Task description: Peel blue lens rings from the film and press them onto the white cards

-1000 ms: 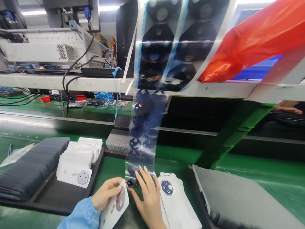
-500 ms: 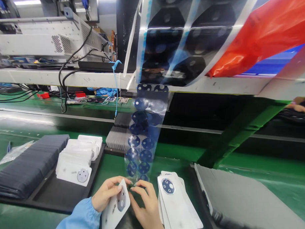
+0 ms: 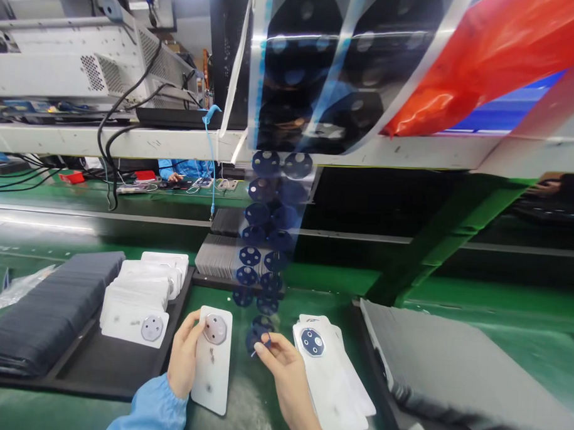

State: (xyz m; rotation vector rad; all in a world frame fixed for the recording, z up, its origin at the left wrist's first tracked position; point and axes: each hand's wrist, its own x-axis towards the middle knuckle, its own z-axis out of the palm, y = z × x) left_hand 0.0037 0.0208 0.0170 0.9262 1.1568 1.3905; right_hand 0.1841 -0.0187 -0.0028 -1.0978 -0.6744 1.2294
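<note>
We can't make out any readable text here. The white cover (image 3: 211, 363) in the left hand (image 3: 183, 355) has a few tiny dark marks, way too small for us to read. It's the same for the stacked covers (image 3: 331, 379) and the film strip (image 3: 262, 239): too blurry for lettering.

the person is wearing a light blue sleeve (image 3: 155, 411) on the left arm. it's looking like smooth work-coat fabric and is ending in a snug cuff right at the wrist. the left hand (image 3: 184, 357) is going bare past that cuff. the right hand (image 3: 281, 370) is going bare too, forearm showing uncovered down to the bottom edge. fingers (image 3: 265, 346) are looking slim, with pale nails.
</note>
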